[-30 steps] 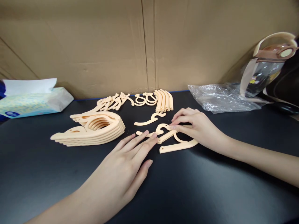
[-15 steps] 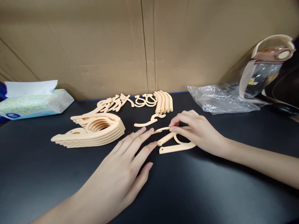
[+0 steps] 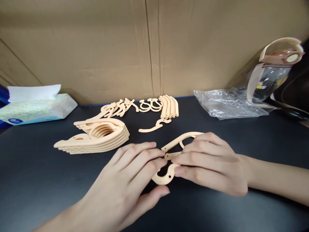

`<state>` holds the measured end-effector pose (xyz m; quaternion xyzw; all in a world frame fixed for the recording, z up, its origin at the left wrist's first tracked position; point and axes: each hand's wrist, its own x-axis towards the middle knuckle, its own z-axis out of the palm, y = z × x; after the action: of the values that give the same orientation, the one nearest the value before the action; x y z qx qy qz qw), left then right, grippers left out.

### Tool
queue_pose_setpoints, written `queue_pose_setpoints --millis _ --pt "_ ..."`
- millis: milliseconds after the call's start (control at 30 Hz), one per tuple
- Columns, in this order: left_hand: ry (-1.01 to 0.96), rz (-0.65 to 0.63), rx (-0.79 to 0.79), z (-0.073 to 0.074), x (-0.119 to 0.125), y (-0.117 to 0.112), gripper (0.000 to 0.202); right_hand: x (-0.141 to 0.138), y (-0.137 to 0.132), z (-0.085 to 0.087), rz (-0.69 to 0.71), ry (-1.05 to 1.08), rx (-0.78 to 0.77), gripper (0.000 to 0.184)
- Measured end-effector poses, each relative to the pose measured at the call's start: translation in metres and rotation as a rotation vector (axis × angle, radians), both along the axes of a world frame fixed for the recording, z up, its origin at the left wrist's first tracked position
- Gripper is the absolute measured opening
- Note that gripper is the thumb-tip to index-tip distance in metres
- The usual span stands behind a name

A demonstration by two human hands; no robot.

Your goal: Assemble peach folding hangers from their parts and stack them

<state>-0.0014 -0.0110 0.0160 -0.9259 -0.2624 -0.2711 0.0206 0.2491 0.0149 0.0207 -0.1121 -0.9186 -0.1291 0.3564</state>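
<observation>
My right hand point(image 3: 210, 164) pinches a cream plastic hanger hook point(image 3: 163, 179) by its edge, between thumb and fingers, close above the table. Behind it lies a cream folding hanger body point(image 3: 177, 141) with its two arms' holed ends pointing left; my right fingers cover part of it. My left hand point(image 3: 130, 177) is open, its fingers stretched toward those arm ends and its thumb apart. The left fingertips hide part of the hook, and I cannot tell whether they touch it.
A stack of folded hangers point(image 3: 106, 141) stands left. A loose hook piece point(image 3: 154, 126), piled hooks point(image 3: 116, 108) and several hanger arms point(image 3: 169, 106) lie behind. Further out are a tissue pack point(image 3: 41, 106), a clear plastic bag point(image 3: 224, 103) and a bottle point(image 3: 275, 74). Cardboard point(image 3: 96, 48) stands behind.
My right hand has brought the hook from behind the hanger body toward me, in front of the arms. The hook now shows its curved side. My left hand has shifted slightly nearer me.
</observation>
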Motion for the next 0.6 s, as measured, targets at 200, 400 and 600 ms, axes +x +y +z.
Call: queue_pose_setpoints --millis 200,400,600 --pt "0.019 -0.092 -0.050 0.000 0.005 0.001 0.013 -0.004 -0.003 0.002 0.010 -0.019 0.073 0.029" --pt "0.082 -0.072 -0.154 0.004 0.005 0.001 0.013 -0.002 0.001 -0.002 -0.056 -0.045 0.043 0.023" --pt "0.026 -0.018 -0.217 -0.001 0.002 0.001 0.012 0.000 0.010 -0.005 -0.214 -0.117 -0.080 0.029"
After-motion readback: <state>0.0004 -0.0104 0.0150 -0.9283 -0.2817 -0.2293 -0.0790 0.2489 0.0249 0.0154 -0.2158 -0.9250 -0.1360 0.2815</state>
